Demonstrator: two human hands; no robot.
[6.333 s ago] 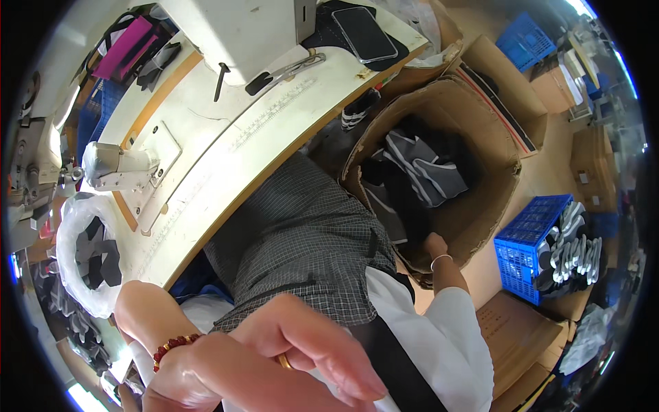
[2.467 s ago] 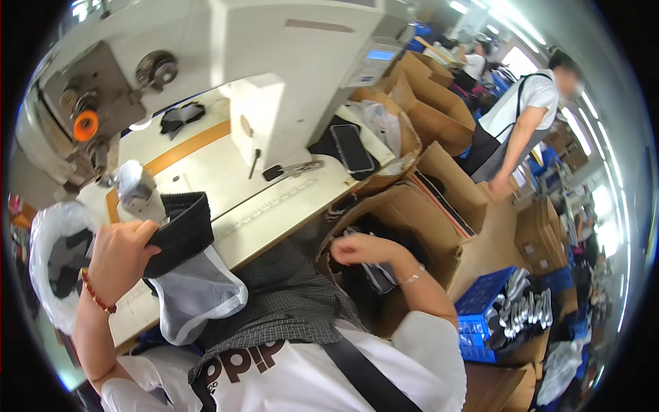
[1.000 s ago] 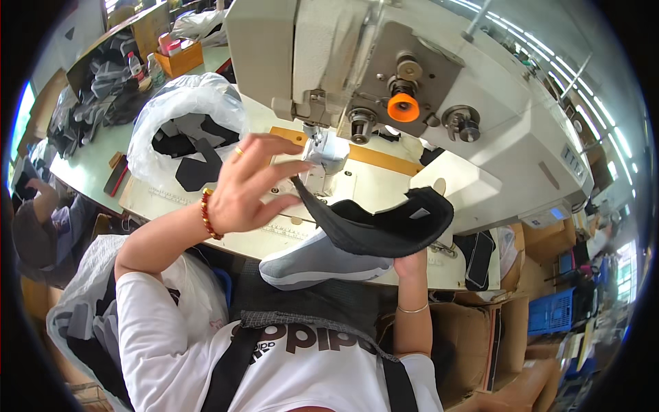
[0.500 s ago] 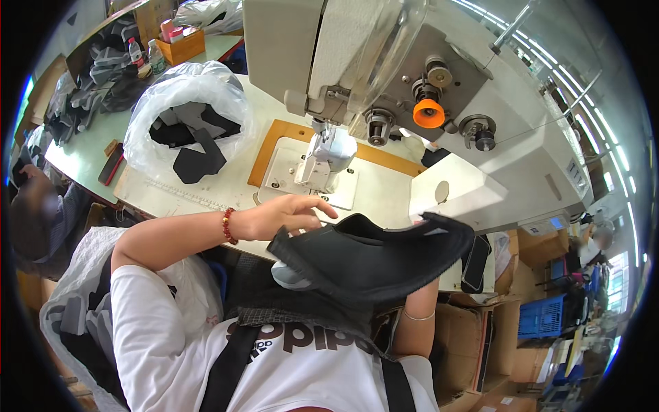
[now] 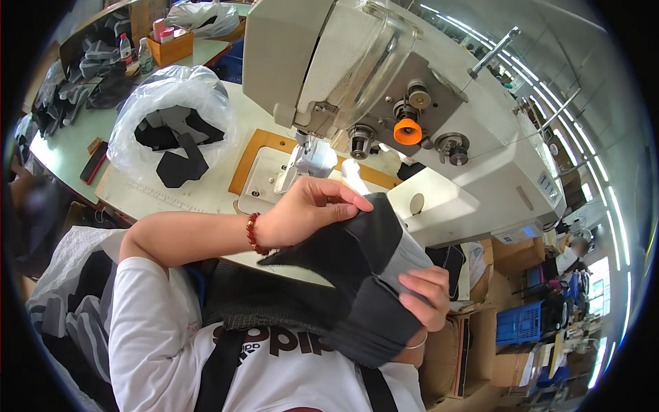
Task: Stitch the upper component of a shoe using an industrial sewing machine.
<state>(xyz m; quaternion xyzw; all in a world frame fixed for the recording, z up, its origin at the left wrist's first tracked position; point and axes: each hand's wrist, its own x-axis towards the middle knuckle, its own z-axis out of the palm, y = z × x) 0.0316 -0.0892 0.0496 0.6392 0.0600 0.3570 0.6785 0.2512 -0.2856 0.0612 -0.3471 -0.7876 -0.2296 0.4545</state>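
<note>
A black and grey sewn fabric piece [image 5: 364, 299], with seams joining its panels, is held up in front of my chest, on the near side of the sewing machine [image 5: 292, 65]. At its upper corner, my left hand [image 5: 309, 209] pinches the edge between thumb and fingertips. My right hand [image 5: 427, 296] grips the grey right side, fingers over the front and the thumb hidden behind. A pointed black flap of the piece reaches left below my left wrist. The machine's needle area [image 5: 302, 165] lies just beyond my left hand, apart from the fabric.
On the table left of the machine stands a clear plastic bag [image 5: 123, 130] of black and grey cut pieces. Another bag [image 5: 51, 295] of pieces is at my left side. Cardboard boxes [image 5: 473, 350] and a blue crate [image 5: 518, 323] are at right. A person [image 5: 41, 220] sits at far left.
The fabric piece has been turned from lying crosswise to hanging more upright, showing its grey panel. My left hand has moved right and pinched its corner; my right hand's fingers have come into view.
</note>
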